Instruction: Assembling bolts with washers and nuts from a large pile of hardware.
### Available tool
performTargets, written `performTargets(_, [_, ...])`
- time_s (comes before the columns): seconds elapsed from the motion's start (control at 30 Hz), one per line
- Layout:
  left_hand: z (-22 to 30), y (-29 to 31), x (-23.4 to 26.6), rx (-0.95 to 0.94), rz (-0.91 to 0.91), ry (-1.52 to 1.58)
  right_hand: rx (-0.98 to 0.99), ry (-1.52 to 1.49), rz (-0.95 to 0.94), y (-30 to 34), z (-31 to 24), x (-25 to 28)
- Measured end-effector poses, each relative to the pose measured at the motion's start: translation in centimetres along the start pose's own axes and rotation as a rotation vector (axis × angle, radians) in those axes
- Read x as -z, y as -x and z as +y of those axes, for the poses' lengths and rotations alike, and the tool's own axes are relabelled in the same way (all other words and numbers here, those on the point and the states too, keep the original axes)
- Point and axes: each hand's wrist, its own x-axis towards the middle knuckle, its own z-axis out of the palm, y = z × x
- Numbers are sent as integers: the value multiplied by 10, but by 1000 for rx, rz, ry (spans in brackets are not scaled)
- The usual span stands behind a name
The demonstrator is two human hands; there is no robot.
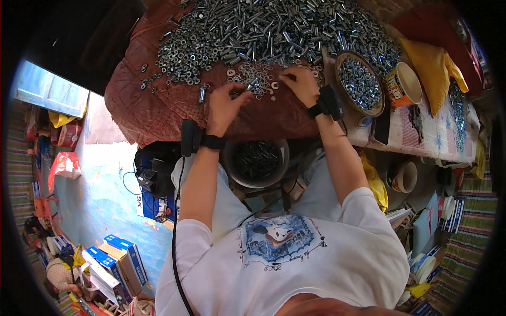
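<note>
My left hand [225, 107] is closed, its thumb and fingertips pinching a short shiny metal bolt [253, 85] above a small pile of ring washers [258, 73]. Just right of that pile is my right hand [301, 87], fingers bent and drawn together near the flat washers; whatever they may hold is too small to make out. Left of my left hand, a bolt fitted with a nut [202, 95] lies on the red-brown cloth [174, 118]. Loose hex nuts [187, 55] spread beyond it, next to a large heap of metal sleeves [274, 31].
A round bowl of nuts [360, 84] stands to the right, beside a paper tub [403, 84] and a yellow bag [429, 68]. Below the table edge, between my knees, sits a basin of dark bolts [256, 160]. Boxes [118, 263] stand on the floor at left.
</note>
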Motion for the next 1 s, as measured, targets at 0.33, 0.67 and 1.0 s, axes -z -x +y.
performTargets(0.33, [4,2,2,48,-18,-25,-140,-157,-137,-5,-1,-13])
performTargets(0.67, [3,4,6,29,-10,13,-134,-65,-293,-7,-5,-16])
performTargets(1.0, [2,2,5,40,-38,-5,-63,35,-270,-3,-20,-26])
